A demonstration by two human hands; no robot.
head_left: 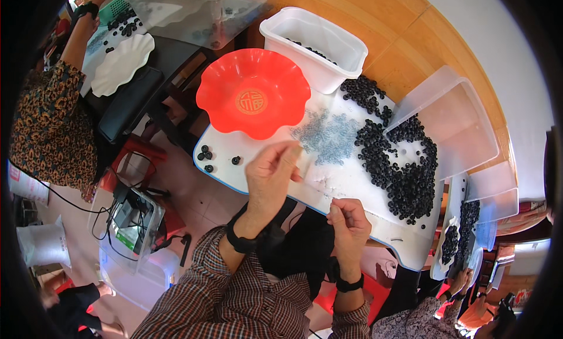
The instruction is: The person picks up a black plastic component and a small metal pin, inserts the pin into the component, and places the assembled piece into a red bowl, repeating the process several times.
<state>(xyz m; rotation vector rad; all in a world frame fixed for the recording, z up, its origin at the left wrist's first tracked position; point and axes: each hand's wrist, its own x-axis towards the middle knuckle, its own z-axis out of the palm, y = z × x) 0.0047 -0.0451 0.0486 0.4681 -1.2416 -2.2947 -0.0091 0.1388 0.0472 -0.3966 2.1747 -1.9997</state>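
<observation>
Sleeves [202,292], hands [270,175], bowl [253,81], tub [296,63] w/ blk pcs [315,52]

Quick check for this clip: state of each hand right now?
Left hand: fingers closed in a pinch; cannot tell whether anything is held.
Right hand: thumb and fingers pinched; nothing discernible between them.

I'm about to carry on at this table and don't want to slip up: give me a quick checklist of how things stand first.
1. Left hand holding a piece: cannot tell; the fingertips are pinched.
2. Right hand holding a piece: cannot tell; also pinched.
3. Red bowl open side up: ok.
4. Black pieces on the table: ok, spread to the right.
5. Small pale bits on the table: ok, beyond the hands.
6. All black pieces together: not ok; a few strays lie left.
</observation>
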